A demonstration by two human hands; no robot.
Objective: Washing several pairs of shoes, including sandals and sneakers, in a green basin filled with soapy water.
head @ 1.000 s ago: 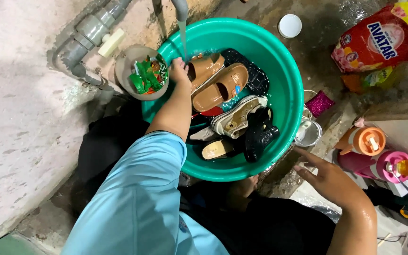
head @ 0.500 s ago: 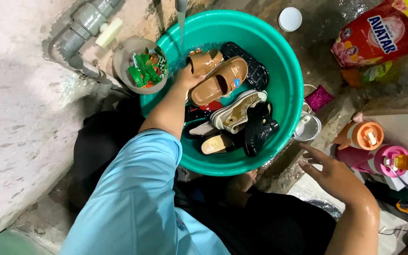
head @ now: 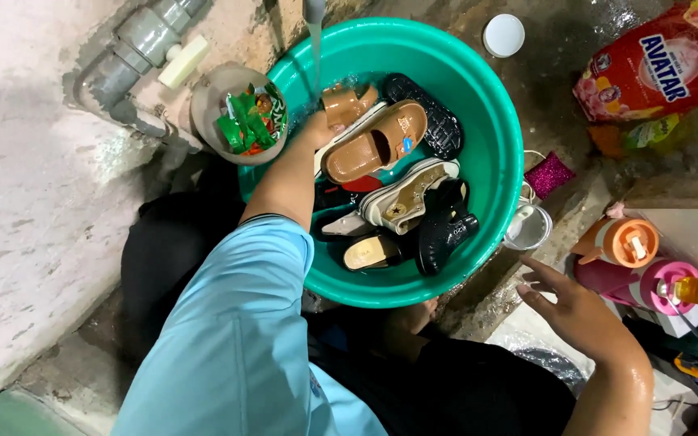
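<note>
A: Status of the shoes? 
B: All sit in the green basin (head: 490, 161); water runs. Left hand (head: 317, 129) touches the brown shoe (head: 373, 141), grip hidden.
A: Right hand (head: 567, 303)? 
B: Spread wide, empty, near the pink bottle (head: 636, 282).

Teal basin (head: 494, 153); inside it tan brown shoe (head: 373, 144), black sandal (head: 444, 226); beside basin, red detergent bag (head: 648, 69), orange-capped bottle (head: 620, 241).

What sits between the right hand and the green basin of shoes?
In the head view, a small clear cup lies beside the basin rim, with wet ground between it and the open right hand.
</note>
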